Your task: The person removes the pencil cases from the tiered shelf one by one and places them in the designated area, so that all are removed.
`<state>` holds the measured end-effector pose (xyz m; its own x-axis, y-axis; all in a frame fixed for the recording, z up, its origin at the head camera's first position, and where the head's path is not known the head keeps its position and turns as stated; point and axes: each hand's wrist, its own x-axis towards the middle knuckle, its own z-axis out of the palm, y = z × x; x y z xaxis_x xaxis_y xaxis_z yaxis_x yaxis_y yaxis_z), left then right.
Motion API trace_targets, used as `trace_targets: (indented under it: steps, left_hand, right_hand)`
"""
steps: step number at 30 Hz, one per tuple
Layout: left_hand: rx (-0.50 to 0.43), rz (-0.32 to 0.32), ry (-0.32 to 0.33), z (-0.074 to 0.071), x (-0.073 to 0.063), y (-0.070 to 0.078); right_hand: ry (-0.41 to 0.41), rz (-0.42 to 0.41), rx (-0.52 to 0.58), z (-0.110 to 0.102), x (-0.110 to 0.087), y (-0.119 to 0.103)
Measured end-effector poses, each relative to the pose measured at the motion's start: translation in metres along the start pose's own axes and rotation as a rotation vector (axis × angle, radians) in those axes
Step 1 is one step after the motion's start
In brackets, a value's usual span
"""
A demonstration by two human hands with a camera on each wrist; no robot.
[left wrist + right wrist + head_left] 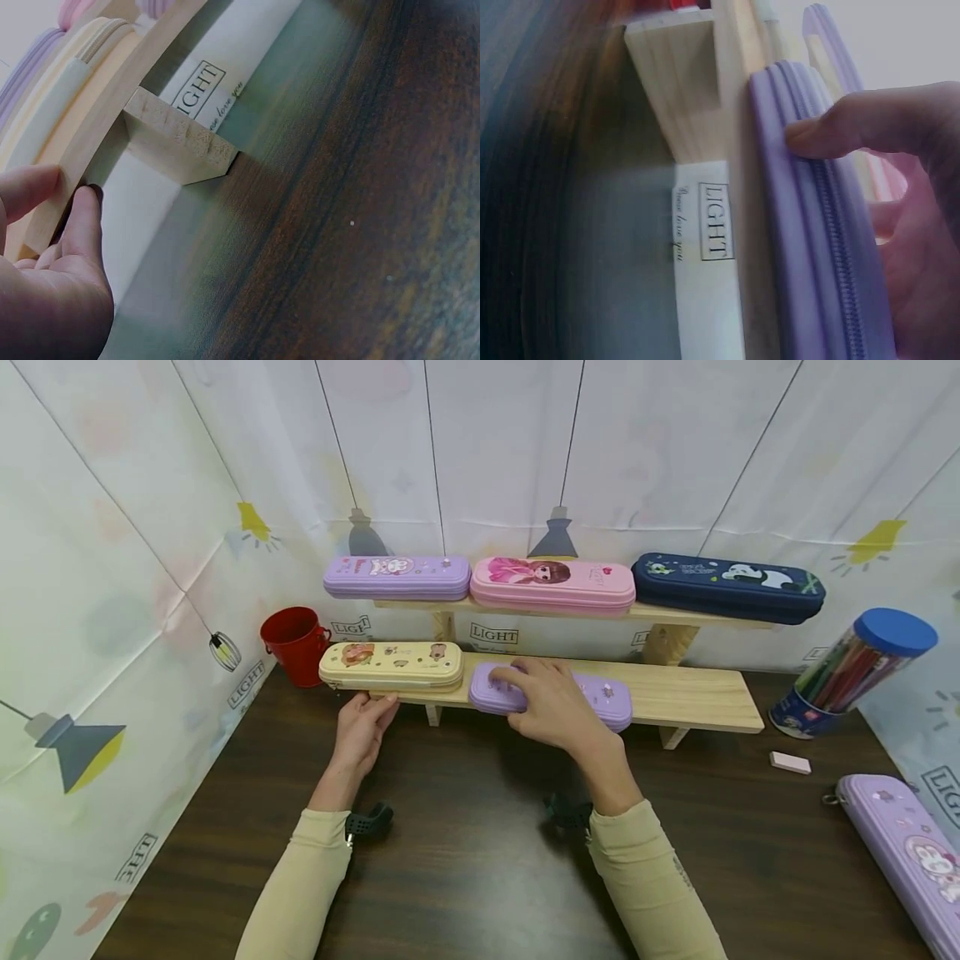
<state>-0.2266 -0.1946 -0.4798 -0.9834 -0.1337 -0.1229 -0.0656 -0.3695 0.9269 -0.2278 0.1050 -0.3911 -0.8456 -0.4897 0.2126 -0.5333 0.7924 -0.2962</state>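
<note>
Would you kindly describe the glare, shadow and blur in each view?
Head view: mostly crisp, with pale glare on the dark table and a soft shadow below the right hand; left wrist view: hazy table surface, washed-out top left corner; right wrist view: table smeared at left, bright background at upper right, zipper on the held purple case distinct.

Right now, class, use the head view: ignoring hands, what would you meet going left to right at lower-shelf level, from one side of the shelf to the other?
Red bucket → cream pencil case → purple pencil case → right end of the lower shelf → blue-lidded pencil jar.
</note>
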Motion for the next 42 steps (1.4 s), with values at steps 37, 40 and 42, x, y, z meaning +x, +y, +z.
trace_targets:
  steps: [37, 40, 42]
  left_hand:
    - [-0.020, -0.065, 0.019, 0.005, -0.007, 0.004]
    - [-0.030, -0.070, 0.015, 0.005, -0.007, 0.004]
    - [-0.032, -0.072, 0.010, 0.006, -0.007, 0.004]
  right_hand:
    - [0.014, 0.090, 0.030, -0.036, -0.091, 0.034]
    - [-0.005, 0.113, 0.028, -0.039, -0.100, 0.035]
    - [-0.013, 0.129, 0.022, -0.041, -0.107, 0.035]
